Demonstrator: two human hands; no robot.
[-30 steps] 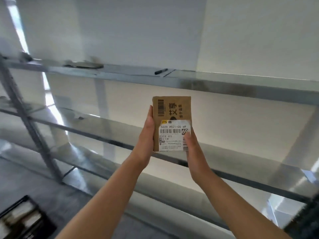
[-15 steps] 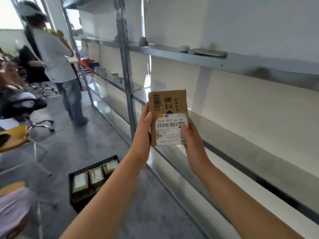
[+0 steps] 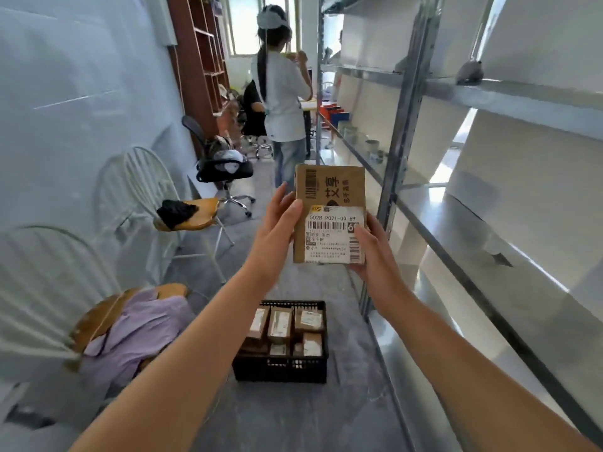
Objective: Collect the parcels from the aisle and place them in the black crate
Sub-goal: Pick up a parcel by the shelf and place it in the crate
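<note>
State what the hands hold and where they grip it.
A brown parcel, held upright by its side edges: left hand on the left edge, right hand at the lower right.

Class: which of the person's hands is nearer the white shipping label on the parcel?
Right. The right hand overlaps the label; the left hand grips the bare cardboard edge beside it.

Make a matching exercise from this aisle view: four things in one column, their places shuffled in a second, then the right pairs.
Things:
1. brown parcel
2. black crate
3. purple cloth
4. black garment

Places:
A. on the floor of the aisle, holding parcels
B. on the seat of the farther white chair
C. held up between the left hand and right hand
D. draped on the nearer chair

Pairs: 1-C, 2-A, 3-D, 4-B
</note>
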